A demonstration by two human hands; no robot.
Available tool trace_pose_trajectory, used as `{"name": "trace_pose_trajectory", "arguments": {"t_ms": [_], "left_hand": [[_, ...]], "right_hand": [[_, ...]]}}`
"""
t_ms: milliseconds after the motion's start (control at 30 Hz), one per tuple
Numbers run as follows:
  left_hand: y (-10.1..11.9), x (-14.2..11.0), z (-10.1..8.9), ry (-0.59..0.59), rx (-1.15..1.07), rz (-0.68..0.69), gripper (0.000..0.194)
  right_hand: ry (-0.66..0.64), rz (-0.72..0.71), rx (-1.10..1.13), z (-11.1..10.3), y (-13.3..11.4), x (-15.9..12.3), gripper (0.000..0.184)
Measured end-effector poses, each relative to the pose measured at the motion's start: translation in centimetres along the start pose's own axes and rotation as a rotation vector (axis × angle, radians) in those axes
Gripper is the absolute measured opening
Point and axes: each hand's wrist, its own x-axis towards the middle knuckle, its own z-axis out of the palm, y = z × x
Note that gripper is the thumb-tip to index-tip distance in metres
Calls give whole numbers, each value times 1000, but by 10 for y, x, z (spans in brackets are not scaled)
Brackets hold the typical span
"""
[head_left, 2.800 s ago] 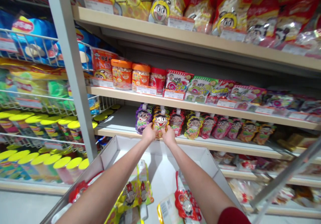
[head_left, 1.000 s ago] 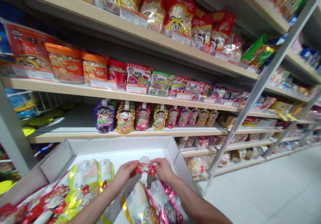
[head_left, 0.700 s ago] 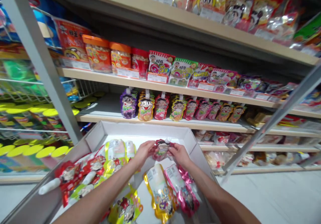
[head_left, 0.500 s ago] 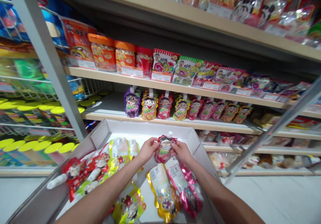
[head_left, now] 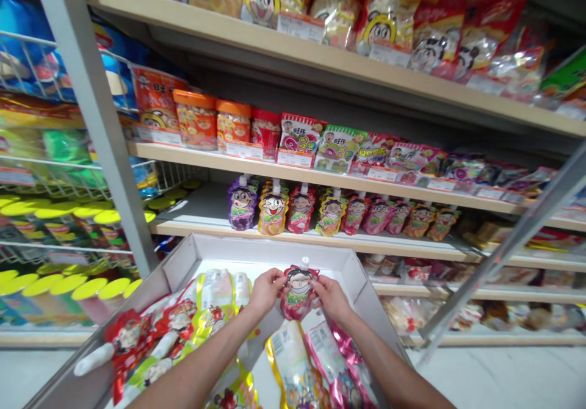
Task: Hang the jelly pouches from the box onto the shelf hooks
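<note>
A red spouted jelly pouch [head_left: 300, 293] with a grinning cartoon face and white cap is held upright over the white box [head_left: 270, 251]. My left hand [head_left: 269, 290] pinches its left edge, and my right hand [head_left: 330, 296] pinches its right edge. Below it in the box lie a gold pouch [head_left: 295, 360] and a pink pouch [head_left: 332, 360]. Left of my left forearm are yellow-green pouches [head_left: 215, 293] and red pouches [head_left: 130, 336], partly hidden by that arm.
Beyond the box, a shelf carries a row of standing pouches [head_left: 272, 209]. Jars [head_left: 196, 119] and candy bags [head_left: 341, 146] fill the shelf above. A grey post [head_left: 98, 116] rises at left, and a slanted metal bar [head_left: 494, 244] crosses at right.
The view has tilted up, so the shelves, box and hands sit lower in the picture. Both hands keep their hold on the red pouch.
</note>
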Motion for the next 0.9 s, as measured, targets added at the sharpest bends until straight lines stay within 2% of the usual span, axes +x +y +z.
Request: {"name": "trace_pose_trajectory", "arguments": {"t_ms": [333,533,667,800,900], "left_hand": [[2,-2,-8,62,-149,-33,13],[-4,4,-20,64,-110,-26,11],[-6,8,-22,77,-65,-42,12],[5,10,-27,123,10,-77,12],[23,11,-42,132,53,-8,10]], "right_hand": [[-95,69,39,13,-8,-3,26],[-118,108,81,23,-13,-1,25],[-102,118,51,26,-15,0,24],[-74,132,8,34,-21,5,23],[-58,76,15,47,-37,9,22]]}}
